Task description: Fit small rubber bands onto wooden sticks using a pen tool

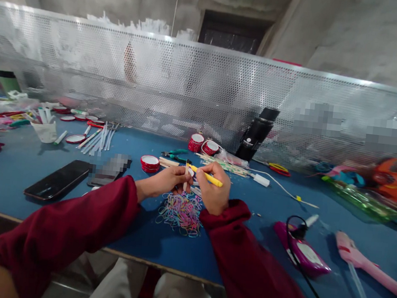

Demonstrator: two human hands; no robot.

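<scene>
My left hand is closed, pinching a flat pale craft stick upright between thumb and fingers. In my right hand is a yellow marker pen, gripped as for writing. Its tip points left and lies close to the stick; whether they touch I cannot tell. Just below both hands a loose heap of colourful rubber bands rests on the blue table. Beyond my left hand stands a stack of red-rimmed round tins, beside some wooden sticks.
Two phones, one black, lie at the left. Farther off are a white cup of sticks, glue sticks and green-handled pliers. A black bottle leans by the mesh divider. A purple packet and pink glue gun lie right.
</scene>
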